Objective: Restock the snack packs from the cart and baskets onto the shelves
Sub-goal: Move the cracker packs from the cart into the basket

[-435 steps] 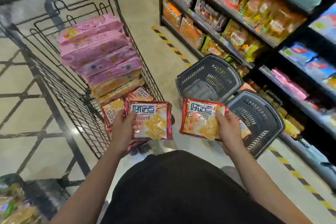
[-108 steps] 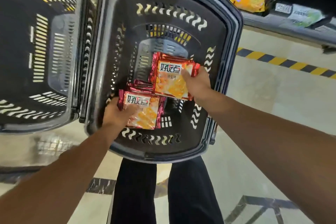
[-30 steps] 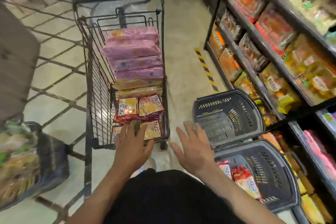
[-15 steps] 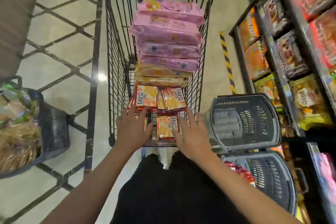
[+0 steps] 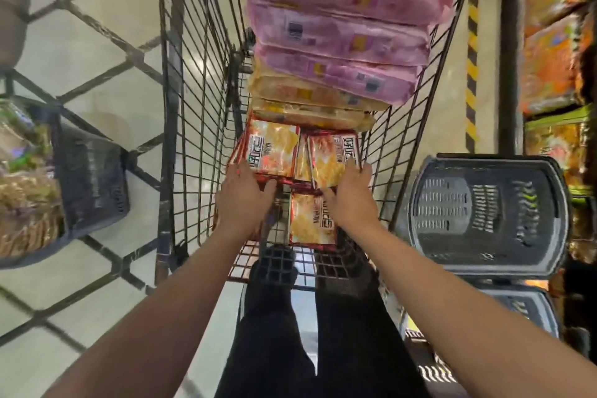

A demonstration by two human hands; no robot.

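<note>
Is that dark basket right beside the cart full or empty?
Empty, as far as shows: the dark basket beside the cart shows only its bare slotted bottom and walls, no packs inside.

Tiled floor (image 5: 97, 52) pale with dark diagonal lines. Yellow-black hazard tape (image 5: 472, 52) runs along the floor. Brown rounded object (image 5: 13, 0) at top left edge, can't identify it. Person's black trousers (image 5: 310, 342) at bottom centre.

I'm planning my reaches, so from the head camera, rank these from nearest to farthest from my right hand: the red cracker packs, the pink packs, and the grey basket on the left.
1. Red cracker packs, under the right hand.
2. Pink packs, ahead at the cart's far end.
3. Grey basket, far left, outside the cart.
</note>
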